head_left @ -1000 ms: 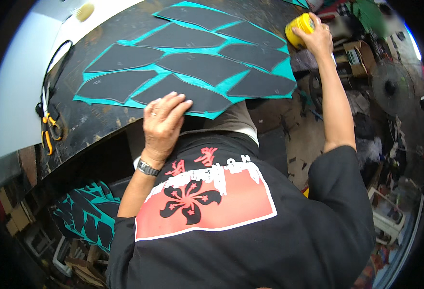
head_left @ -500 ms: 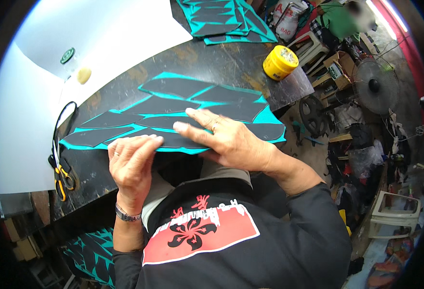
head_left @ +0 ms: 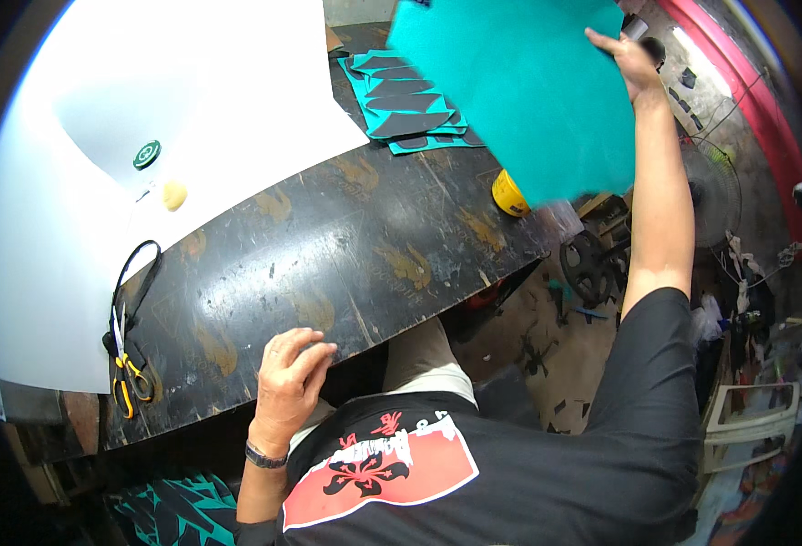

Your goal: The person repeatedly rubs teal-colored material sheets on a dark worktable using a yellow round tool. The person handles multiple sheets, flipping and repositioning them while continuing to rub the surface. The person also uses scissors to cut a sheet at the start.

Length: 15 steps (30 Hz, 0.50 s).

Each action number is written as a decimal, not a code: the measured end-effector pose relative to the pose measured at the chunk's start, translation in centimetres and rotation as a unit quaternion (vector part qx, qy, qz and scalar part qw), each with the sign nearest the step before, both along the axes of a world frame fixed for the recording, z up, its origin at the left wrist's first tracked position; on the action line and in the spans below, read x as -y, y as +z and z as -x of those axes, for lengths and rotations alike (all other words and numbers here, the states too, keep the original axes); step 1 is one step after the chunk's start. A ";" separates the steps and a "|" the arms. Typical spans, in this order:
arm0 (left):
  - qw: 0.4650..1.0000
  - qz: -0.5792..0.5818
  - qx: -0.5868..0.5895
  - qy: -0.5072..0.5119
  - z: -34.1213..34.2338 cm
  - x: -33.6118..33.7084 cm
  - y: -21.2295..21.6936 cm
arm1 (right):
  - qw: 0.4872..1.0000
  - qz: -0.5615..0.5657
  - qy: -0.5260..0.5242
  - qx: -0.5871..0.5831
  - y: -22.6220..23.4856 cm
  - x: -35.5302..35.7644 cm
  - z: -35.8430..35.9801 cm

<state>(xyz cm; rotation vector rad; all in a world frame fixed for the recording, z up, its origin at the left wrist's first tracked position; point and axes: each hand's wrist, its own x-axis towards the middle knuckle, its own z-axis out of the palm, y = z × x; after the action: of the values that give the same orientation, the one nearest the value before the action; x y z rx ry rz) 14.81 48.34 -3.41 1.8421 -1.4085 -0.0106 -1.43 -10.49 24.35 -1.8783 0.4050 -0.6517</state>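
Raised high at the upper right, my right hand (head_left: pixel 633 64) is closed on the edge of a large teal sheet (head_left: pixel 528 100). The sheet's plain teal side faces me, and it hangs over the far right part of the table. My left hand (head_left: pixel 294 378) rests at the table's near edge, its fingers loosely bent and slightly apart, with nothing seen in them. Beyond the sheet's left edge lies a stack of teal panels (head_left: pixel 406 105) bearing dark grey leaf-shaped patches, partly covered by the raised sheet.
Yellow-handled scissors (head_left: pixel 130 378) and a black strap (head_left: pixel 128 266) lie at the left of the dark table (head_left: pixel 328 273). White sheeting (head_left: pixel 237 100) spreads behind, near a green-lidded jar (head_left: pixel 147 155). A yellow tub (head_left: pixel 508 194) is partly hidden. More patterned teal pieces (head_left: pixel 178 510) are below.
The patterned teal sheet has left the table, lifted up and to the right by my right hand, now showing its plain side. My left hand has let go of its edge.
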 end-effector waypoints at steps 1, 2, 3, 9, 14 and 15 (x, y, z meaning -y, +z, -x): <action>1.000 -0.026 0.012 0.000 -0.1 -0.1 -0.7 | 0.997 0.050 -0.058 0.000 0.9 2.0 -1.6; 0.999 -0.039 0.025 0.019 -0.2 -0.3 -1.3 | 0.991 0.095 -0.096 0.004 1.2 3.5 -3.2; 0.997 -0.055 0.040 0.038 -0.3 -0.4 -1.8 | 0.983 0.161 -0.078 0.035 0.9 4.7 -5.4; 0.985 -0.113 0.078 0.104 0.1 0.2 -3.7 | 0.781 0.484 -0.264 -0.293 -6.6 4.5 -25.0; 0.983 -0.114 0.070 0.123 0.1 0.7 -3.5 | 0.929 0.160 -0.137 -0.305 -22.2 -3.1 -35.3; 0.983 -0.119 0.070 0.125 0.1 0.8 -3.4 | 0.927 0.140 -0.105 -0.332 -25.3 -4.4 -35.8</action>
<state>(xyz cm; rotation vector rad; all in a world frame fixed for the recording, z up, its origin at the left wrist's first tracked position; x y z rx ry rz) 14.72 47.56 -6.79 2.2473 -1.3047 0.0812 34.34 -6.06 -0.98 -2.3293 1.0041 -0.1883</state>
